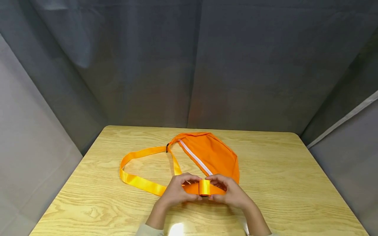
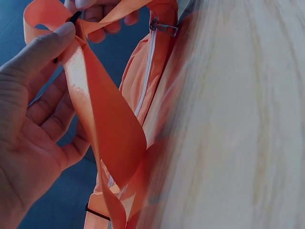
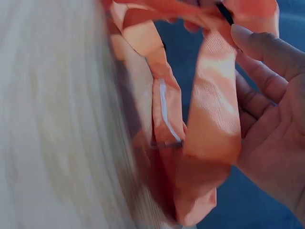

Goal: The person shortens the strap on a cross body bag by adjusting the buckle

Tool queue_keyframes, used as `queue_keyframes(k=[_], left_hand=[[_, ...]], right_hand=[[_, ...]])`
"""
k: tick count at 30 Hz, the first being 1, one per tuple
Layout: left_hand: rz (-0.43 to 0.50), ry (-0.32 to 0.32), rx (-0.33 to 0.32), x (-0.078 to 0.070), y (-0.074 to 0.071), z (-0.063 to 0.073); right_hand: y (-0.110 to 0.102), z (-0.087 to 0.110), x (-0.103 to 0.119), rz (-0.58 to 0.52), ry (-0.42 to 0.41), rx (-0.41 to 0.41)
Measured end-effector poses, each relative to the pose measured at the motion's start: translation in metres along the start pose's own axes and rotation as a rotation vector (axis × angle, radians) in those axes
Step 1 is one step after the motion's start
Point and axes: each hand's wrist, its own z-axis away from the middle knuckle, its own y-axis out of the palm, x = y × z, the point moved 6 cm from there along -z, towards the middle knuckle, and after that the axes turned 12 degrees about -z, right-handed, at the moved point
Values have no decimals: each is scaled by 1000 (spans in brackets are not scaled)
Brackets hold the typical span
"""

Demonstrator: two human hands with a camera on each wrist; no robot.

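An orange sling bag (image 1: pixel 211 150) with a white zipper (image 1: pixel 195 157) lies on the table beyond both hands. Its shiny orange strap (image 1: pixel 144 185) loops out to the left and comes back to the hands. My left hand (image 1: pixel 177 190) pinches the strap beside a black slider buckle (image 2: pixel 75 17), thumb in front and fingers behind. From the other side, my right hand (image 1: pixel 230 191) pinches the strap at the same buckle, its thumb (image 3: pixel 245 36) right at the black bar. Between the fingertips a small loop of strap (image 1: pixel 204 187) stands up. Twisted strap (image 2: pixel 102 109) hangs below the left hand.
A second black slider (image 1: pixel 167 148) sits on the strap near the bag's left end. A metal zipper pull (image 2: pixel 164 27) shows on the bag. Grey curtains (image 1: pixel 192 65) stand behind the wood-grain table (image 1: pixel 280 170) and along both sides.
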Motion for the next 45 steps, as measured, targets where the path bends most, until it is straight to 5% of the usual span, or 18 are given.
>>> queue_keyframes(k=[9, 19, 28, 45], left_hand=[[-10, -36, -6, 13, 4, -1], [-52, -65, -24, 17, -6, 3], [-89, -93, 9, 31, -13, 12], [-105, -78, 31, 26, -10, 11]], right_hand=[[7, -4, 4, 87, -6, -64], [11, -4, 37, 98, -25, -65], [8, -2, 38, 117, -25, -97], [5, -2, 28, 110, -29, -103]])
